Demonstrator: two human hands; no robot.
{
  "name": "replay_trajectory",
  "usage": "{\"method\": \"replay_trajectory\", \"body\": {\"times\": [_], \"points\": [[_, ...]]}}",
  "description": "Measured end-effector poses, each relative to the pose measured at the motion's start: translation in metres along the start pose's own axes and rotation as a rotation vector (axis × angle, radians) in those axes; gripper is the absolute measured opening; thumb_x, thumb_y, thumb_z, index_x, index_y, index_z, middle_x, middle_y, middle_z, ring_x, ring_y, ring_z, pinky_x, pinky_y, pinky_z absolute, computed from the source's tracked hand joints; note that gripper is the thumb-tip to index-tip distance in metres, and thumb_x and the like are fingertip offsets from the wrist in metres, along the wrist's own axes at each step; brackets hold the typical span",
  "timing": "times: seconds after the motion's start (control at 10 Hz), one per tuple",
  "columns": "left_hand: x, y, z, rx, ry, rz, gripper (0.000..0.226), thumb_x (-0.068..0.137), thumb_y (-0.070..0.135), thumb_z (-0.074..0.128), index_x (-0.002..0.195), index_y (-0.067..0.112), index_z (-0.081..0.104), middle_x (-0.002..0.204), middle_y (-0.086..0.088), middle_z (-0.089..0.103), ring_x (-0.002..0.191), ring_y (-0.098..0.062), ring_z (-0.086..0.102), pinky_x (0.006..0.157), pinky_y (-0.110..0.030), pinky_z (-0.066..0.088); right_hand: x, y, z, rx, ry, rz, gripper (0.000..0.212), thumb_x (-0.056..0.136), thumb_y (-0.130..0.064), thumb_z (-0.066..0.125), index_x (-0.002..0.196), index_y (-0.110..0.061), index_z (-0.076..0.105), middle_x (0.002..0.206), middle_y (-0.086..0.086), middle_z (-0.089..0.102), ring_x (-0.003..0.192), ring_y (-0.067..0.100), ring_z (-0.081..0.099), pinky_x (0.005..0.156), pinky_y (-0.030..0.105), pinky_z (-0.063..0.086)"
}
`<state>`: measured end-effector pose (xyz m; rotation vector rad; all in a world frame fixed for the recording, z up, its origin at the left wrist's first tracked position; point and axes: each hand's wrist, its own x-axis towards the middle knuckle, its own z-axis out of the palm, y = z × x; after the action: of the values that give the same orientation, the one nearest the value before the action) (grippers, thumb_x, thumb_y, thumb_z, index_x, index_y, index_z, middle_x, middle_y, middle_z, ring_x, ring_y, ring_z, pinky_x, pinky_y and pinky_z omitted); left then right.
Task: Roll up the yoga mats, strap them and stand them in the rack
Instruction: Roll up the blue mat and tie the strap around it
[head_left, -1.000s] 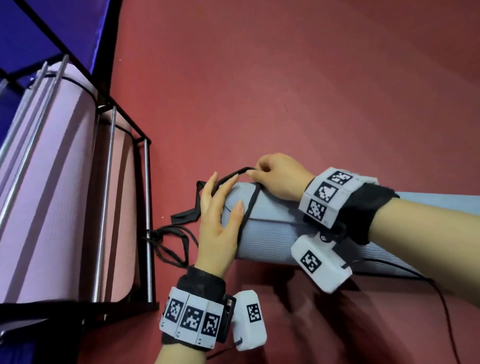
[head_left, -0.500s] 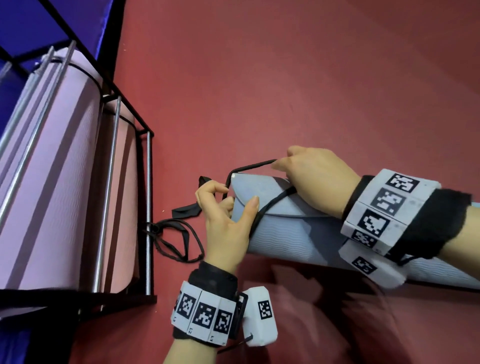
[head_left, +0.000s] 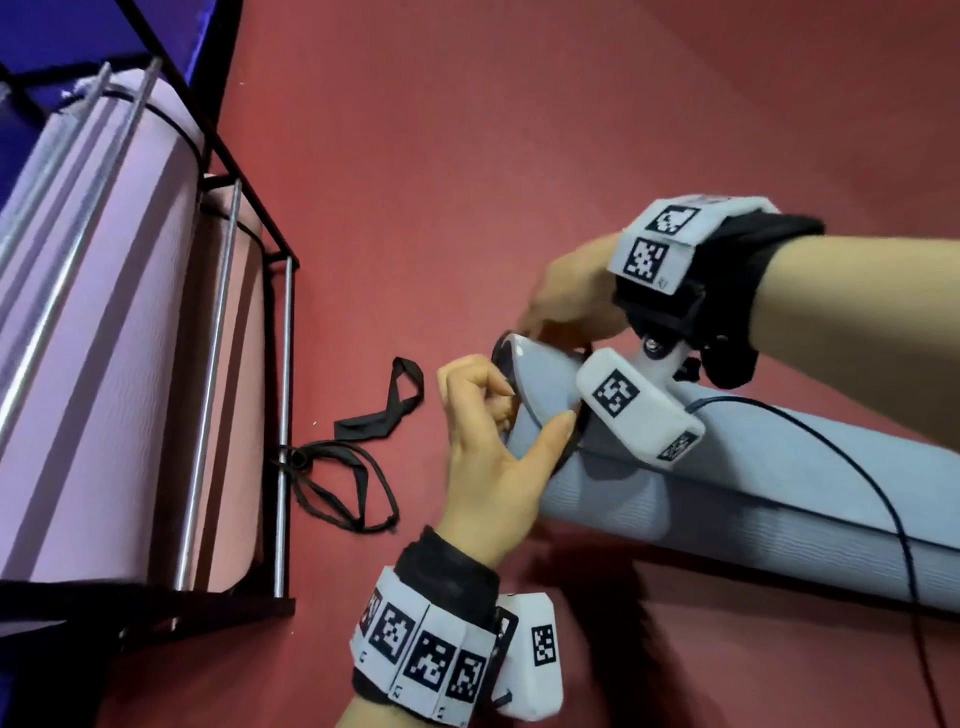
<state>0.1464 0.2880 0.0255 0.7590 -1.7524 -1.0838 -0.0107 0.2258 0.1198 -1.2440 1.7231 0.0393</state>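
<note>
a grey mat (head_left: 727, 483) lies rolled on the red floor (head_left: 467, 156), its near end raised a little between both hands; a black strap (head_left: 500, 358) loops round that end; the left hand (head_left: 493, 447) curls its fingers on the strap, thumb pressed on the mat's end face; the right hand (head_left: 571, 296) reaches down to the top of the same end, its grip hidden, so i cannot tell what it holds; spare straps (head_left: 363, 427) lie on the floor beside the rack (head_left: 283, 364), where two pink mats (head_left: 104, 312) stand upright.
</note>
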Motion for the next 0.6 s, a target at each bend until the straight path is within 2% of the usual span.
{"method": "replay_trajectory", "body": {"times": [0.1, 0.2, 0.3, 0.4, 0.5, 0.6], "points": [[-0.009, -0.006, -0.003, 0.004, 0.001, -0.062, 0.04, 0.074, 0.034, 0.066, 0.09, 0.043, 0.031, 0.096, -0.02, 0.033, 0.072, -0.039, 0.042, 0.064, -0.035, 0.038, -0.013, 0.044, 0.008, -0.094, -0.024, 0.058, 0.037, 0.099, -0.026, 0.047, 0.123, 0.0, 0.058, 0.127, 0.018, 0.059, 0.114, 0.034, 0.057, 0.085, 0.034, 0.046], [-0.014, -0.021, -0.002, -0.036, 0.038, -0.15, 0.041, 0.071, 0.036, 0.067, 0.089, 0.044, 0.031, 0.096, -0.033, 0.04, 0.07, -0.031, 0.048, 0.064, -0.03, 0.042, -0.031, 0.076, 0.021, -0.333, 0.019, -0.095, 0.041, 0.094, -0.042, 0.051, 0.125, -0.017, 0.06, 0.126, 0.001, 0.063, 0.111, 0.016, 0.059, 0.102, 0.033, 0.043], [-0.012, -0.017, 0.0, -0.121, 0.03, -0.128, 0.045, 0.072, 0.03, 0.066, 0.095, 0.033, 0.028, 0.1, -0.018, 0.043, 0.073, -0.014, 0.055, 0.065, -0.023, 0.044, -0.053, 0.068, 0.029, -0.378, 0.043, -0.352, 0.062, 0.091, -0.029, 0.058, 0.144, -0.039, 0.027, 0.132, -0.019, 0.05, 0.103, -0.006, 0.052, 0.091, 0.013, 0.038], [-0.013, -0.012, 0.001, -0.183, -0.008, -0.108, 0.043, 0.074, 0.023, 0.063, 0.096, 0.02, 0.026, 0.101, 0.005, 0.045, 0.074, -0.002, 0.06, 0.068, -0.017, 0.046, -0.055, 0.046, 0.04, -0.475, 0.058, -0.557, 0.083, 0.084, -0.035, 0.066, 0.147, -0.045, 0.012, 0.134, -0.001, 0.047, 0.11, 0.012, 0.052, 0.092, 0.024, 0.042], [-0.015, -0.01, -0.003, -0.167, -0.009, -0.152, 0.044, 0.074, 0.027, 0.063, 0.097, 0.022, 0.026, 0.095, -0.028, 0.049, 0.07, -0.013, 0.064, 0.066, -0.022, 0.048, -0.041, 0.036, 0.039, -0.497, 0.013, -0.538, 0.085, 0.08, -0.043, 0.07, 0.146, -0.039, 0.018, 0.131, 0.006, 0.054, 0.106, 0.02, 0.055, 0.09, 0.033, 0.044], [-0.017, -0.006, -0.001, -0.138, -0.005, -0.171, 0.046, 0.074, 0.024, 0.065, 0.097, 0.024, 0.026, 0.089, -0.011, 0.062, 0.069, -0.017, 0.066, 0.064, -0.025, 0.05, -0.033, 0.022, 0.035, -0.542, -0.081, -0.481, 0.08, 0.072, -0.041, 0.078, 0.135, -0.034, 0.031, 0.099, -0.004, 0.061, 0.079, 0.007, 0.055, 0.066, 0.023, 0.044]]}}
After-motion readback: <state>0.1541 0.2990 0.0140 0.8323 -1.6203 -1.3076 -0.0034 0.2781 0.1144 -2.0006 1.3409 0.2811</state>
